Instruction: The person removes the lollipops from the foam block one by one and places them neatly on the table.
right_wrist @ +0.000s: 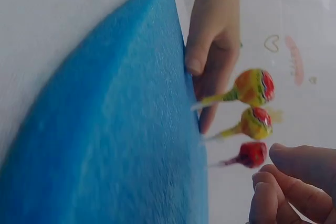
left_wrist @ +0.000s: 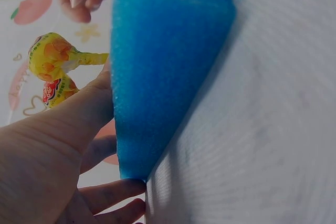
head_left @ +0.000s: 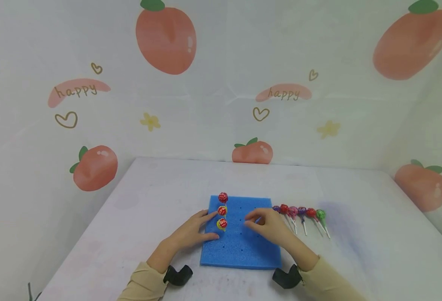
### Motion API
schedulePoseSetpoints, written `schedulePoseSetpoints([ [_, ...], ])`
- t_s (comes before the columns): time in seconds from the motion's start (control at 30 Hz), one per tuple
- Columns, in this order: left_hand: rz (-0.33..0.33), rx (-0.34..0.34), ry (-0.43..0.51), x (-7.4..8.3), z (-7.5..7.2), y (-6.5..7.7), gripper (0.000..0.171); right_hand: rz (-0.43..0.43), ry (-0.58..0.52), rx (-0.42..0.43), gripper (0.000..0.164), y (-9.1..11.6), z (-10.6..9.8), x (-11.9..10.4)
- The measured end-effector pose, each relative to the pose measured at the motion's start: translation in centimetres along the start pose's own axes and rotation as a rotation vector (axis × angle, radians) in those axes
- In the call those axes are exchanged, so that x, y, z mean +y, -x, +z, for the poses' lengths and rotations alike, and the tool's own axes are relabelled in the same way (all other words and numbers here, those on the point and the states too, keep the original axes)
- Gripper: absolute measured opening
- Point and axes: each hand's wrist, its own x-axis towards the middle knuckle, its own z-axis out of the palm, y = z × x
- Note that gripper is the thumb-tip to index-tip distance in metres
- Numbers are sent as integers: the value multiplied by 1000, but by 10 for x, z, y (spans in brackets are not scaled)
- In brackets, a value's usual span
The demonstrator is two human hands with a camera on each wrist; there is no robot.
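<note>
A blue foam board (head_left: 239, 257) dotted with small holes lies on the table. Three wrapped lollipops stand upright in a column on its left side: a red one (head_left: 223, 197) at the back, then two red-and-yellow ones (head_left: 222, 210) nearer. My left hand (head_left: 190, 230) rests on the board's left edge with fingers extended, its index fingertip beside the middle lollipop. Over the board's right half hovers my right hand (head_left: 269, 225), fingers loosely bent and thumb apart from the index finger. In the right wrist view, nothing shows between the right fingers (right_wrist: 302, 195).
Right of the board, several wrapped lollipops lie in a row, among them a green one (head_left: 320, 214) and a pink one (head_left: 293, 211), sticks pointing toward me. The nearest purple heads sit close to the board's edge. A printed backdrop (head_left: 205, 104) rises behind the white table (head_left: 160, 188).
</note>
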Motion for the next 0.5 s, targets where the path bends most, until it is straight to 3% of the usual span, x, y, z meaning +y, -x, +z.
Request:
schedulePoseSetpoints([
  [0.3, -3, -1, -5, -1, 0, -1, 70, -65, -74, -82, 21, -7, 23, -5],
  [0.5, 5, -1, -14, -1, 0, 0, 70, -63, -98, -116, 24, -12, 35, -5],
])
